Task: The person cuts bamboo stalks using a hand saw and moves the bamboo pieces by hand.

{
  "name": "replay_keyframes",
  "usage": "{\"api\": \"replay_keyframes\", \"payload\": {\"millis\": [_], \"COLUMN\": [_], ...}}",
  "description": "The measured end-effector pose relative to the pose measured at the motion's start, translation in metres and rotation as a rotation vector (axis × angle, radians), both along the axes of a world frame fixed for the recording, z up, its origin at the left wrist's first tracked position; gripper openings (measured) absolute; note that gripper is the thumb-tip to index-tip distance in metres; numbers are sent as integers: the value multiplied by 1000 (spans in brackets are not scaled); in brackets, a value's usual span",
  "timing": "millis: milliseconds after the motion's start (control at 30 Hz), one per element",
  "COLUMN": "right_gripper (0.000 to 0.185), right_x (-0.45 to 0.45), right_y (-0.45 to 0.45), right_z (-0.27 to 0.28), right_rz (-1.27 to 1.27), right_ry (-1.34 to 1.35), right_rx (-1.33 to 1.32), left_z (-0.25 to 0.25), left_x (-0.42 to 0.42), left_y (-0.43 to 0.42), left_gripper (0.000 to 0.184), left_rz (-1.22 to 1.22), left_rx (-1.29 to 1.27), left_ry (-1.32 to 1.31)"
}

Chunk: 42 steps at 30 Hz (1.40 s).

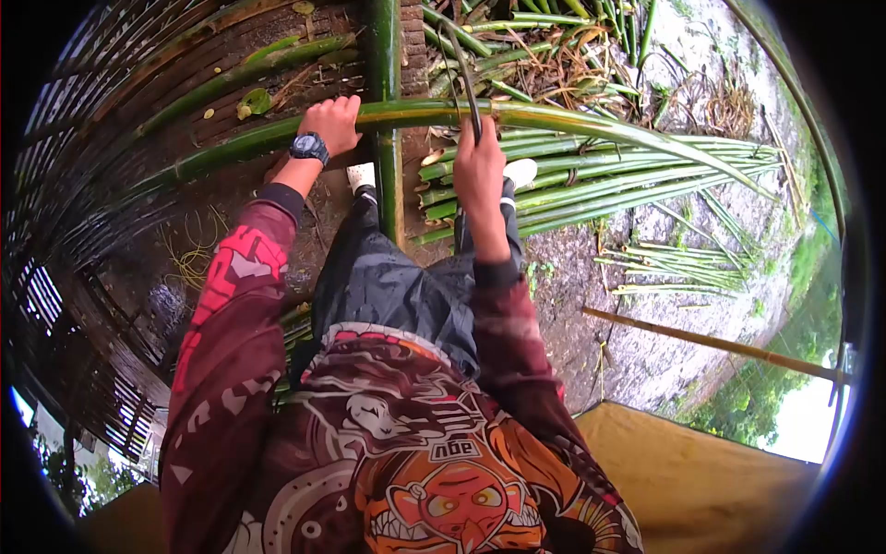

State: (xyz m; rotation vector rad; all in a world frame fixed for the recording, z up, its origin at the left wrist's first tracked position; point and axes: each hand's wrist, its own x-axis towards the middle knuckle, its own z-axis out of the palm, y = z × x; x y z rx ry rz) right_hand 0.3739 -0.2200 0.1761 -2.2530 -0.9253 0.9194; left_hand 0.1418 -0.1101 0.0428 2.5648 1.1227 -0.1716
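Reading print first, head view: pale outlined patch of lettering (452,450) on front of maroon long-sleeved jersey (406,392), a few characters, upside down, can't spell out for certain; orange-and-red creature graphic (461,508) beside it. Black digital-style wristwatch (309,146) on left wrist, markings too small to read. Grip: left hand (332,125) closed over green bamboo pole (425,113), fingers folded over its far edge, underside hidden. Right hand (479,171) in a tight fist around the handle of curved dark blade (469,78); blade crosses the pole, can't tell whether it bites in. Pole runs crosswise in front of the person, yellowish streak along the middle, over thicker green bamboo culm (389,198), left hand just left of that crossing, right hand to its right. Nearby: stacked bamboo poles (563,180) right of the legs, thin bamboo sticks (683,268) beyond, cut bamboo with dry husks (554,55) past the pole, yellow-brown tarp (683,452) lower right, dark wet trousers (397,286) below the hands.
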Motion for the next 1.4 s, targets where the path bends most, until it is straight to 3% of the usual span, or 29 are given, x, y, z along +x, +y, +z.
{"api": "replay_keyframes", "payload": {"millis": [133,167,233,300,367,433,500,533,567,633,733,767,833,900,967,1033,1133,1200,1267,1333,1367,1400], "right_gripper": [31,31,32,30,29,27,26,29,29,30,33,32,26,25,28,31,32,29,25,26,26,27], "right_x": [-19,-18,-22,-11,11,9,-5,-12,-19,-20,-11,3,20,10,-4,-6,-8,4,14,11,10,1], "right_y": [-111,-107,-99,-39,29,30,-25,-59,-80,-109,-45,-13,45,18,-28,-96,-90,-37,28,22,-12,-35], "right_z": [122,126,122,43,-41,-27,29,55,100,131,52,-4,-51,-26,48,99,103,22,-36,-27,-4,41], "right_rz": [37,49,-105,-49,35,34,170,190,-28,-95,-72,52,80,34,-54,124,-35,72,50,30,108,11], "right_ry": [-56,-56,37,-62,-127,-123,-219,-255,19,72,0,-51,-138,-17,3,-144,-9,-69,-75,-95,-110,-72], "right_rx": [-69,-65,-13,-145,73,83,-93,32,-152,-180,-135,-57,81,14,-122,66,43,-119,18,76,-5,-86], "left_z": [-2,-3,-3,-1,-2,2,3,2,0,-3,-3,-4,0,5,2,0,-1,-5,5,5,2,2], "left_x": [1,0,2,2,2,2,2,3,0,1,2,2,4,4,3,3,4,2,4,4,5,4], "left_y": [11,12,12,12,12,13,11,14,10,11,15,12,19,10,15,15,18,16,18,16,16,19], "left_gripper": [57,57,57,50,49,49,53,54,54,50,51,53,54,52,50,55,54,55,55,54,52,52], "left_rz": [-11,1,-13,-21,-5,-19,-15,-19,-14,-12,-19,-4,-8,-8,-14,-6,-11,-18,-20,-24,-10,-21], "left_rx": [-38,-34,-38,-35,-2,-37,-18,-61,-72,-5,-52,-4,-98,-73,-56,-67,-46,-56,-70,-63,-58,-82], "left_ry": [34,34,44,18,-34,-3,43,73,74,-50,27,-5,43,31,14,47,22,31,46,36,26,46]}}
